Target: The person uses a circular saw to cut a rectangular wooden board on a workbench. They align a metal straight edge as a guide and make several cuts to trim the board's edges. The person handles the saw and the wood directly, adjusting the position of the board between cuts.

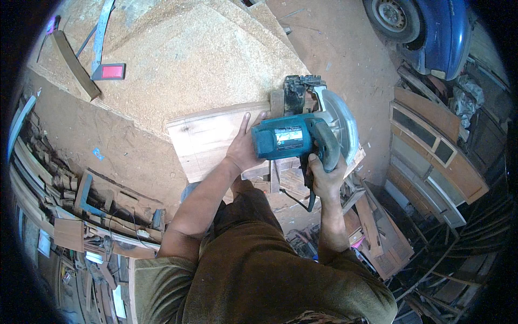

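A teal circular saw [285, 137] with a pale round blade guard [341, 121] sits across the right part of a wooden board [202, 135]. My right hand [327, 178] is wrapped around the saw's rear handle, and a black cord hangs down beside it. Flat on the board, just left of the saw's motor, my left hand [244, 148] presses with its visible fingers stretched and apart; the motor hides part of this hand. The board lies at the near edge of a worktop [216, 59] strewn with sawdust. The blade itself is hidden.
On the worktop's far left lie a try square [110, 71] and a curved wooden strip [75, 65]. Stacked timber [38, 167] lines the left side. At right are wooden panel frames [431, 146] and, farther off, a blue vehicle [442, 38].
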Available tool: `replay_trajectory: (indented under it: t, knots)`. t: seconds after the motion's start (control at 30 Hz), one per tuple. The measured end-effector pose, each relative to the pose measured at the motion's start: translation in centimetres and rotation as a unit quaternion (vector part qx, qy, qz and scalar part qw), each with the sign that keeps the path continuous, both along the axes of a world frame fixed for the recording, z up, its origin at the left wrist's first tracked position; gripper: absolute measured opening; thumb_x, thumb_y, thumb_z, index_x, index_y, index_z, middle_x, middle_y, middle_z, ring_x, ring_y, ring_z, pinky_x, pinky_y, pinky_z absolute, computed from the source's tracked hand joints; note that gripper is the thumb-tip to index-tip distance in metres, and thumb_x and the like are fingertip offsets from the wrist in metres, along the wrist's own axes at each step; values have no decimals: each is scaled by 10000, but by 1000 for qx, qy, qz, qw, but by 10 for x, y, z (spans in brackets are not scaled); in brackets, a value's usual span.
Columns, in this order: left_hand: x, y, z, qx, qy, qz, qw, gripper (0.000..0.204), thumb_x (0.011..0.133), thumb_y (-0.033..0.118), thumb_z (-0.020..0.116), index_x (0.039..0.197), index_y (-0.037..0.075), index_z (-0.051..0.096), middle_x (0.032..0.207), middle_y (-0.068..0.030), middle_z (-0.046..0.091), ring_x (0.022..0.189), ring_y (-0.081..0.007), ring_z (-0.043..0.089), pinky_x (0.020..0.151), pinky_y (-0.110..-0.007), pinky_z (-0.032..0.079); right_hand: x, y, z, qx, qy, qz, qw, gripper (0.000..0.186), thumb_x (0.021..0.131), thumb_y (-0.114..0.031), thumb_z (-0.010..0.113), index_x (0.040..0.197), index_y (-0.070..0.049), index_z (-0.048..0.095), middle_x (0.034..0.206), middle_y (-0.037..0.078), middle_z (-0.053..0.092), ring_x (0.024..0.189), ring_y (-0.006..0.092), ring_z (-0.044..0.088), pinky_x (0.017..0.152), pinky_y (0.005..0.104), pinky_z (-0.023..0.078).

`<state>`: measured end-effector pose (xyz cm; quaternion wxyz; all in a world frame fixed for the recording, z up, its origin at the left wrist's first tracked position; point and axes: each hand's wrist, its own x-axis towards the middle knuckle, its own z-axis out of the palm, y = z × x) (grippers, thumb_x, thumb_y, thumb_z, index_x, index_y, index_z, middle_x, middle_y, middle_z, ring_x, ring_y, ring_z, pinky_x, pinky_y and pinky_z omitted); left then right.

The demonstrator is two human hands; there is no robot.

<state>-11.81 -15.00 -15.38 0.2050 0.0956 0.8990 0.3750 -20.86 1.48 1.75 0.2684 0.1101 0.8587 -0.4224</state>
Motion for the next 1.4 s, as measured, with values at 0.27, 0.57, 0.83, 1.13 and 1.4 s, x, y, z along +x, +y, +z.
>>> replay_trajectory:
  t: [0.27,0.57,0.83,1.13,1.4]
  knots:
    - [3,6,-9,-8,9,6,1000,721,905,457,584,1574,258,403,1661,-91,320,1590,-296,132,1277,-587,-7,-4,0,0,-2,-6,-4,1000,354,872,-70,697,1210,20,642,1043,79,658,969,170,604,885,348,491]
    - [3,7,-10,-7,9,11,1000,734,916,484,553,1593,265,374,1670,-127,307,1581,-315,173,1273,-591,-2,-7,-7,4,-1,-5,-3,1000,360,868,-59,696,1214,24,640,1040,75,657,961,165,601,875,340,491]
    - [3,8,-11,-14,25,22,999,695,931,513,532,1577,288,404,1660,-115,331,1574,-317,197,1273,-587,7,-11,-10,2,0,11,3,1000,372,872,-58,698,1228,33,635,1054,84,660,979,171,606,888,339,494]
    - [9,12,-16,13,37,52,998,607,936,510,578,1499,295,512,1560,-64,473,1518,-312,302,1280,-596,30,-15,-11,-2,-3,20,5,1000,358,880,-70,710,1218,28,645,1030,80,653,968,177,607,871,344,491]
    - [5,6,-8,58,11,64,996,582,959,466,568,1496,246,519,1519,-68,500,1516,-285,299,1284,-563,-7,-22,-18,-4,12,22,-4,1000,328,873,-83,724,1177,26,666,1016,84,674,956,174,617,861,351,496]
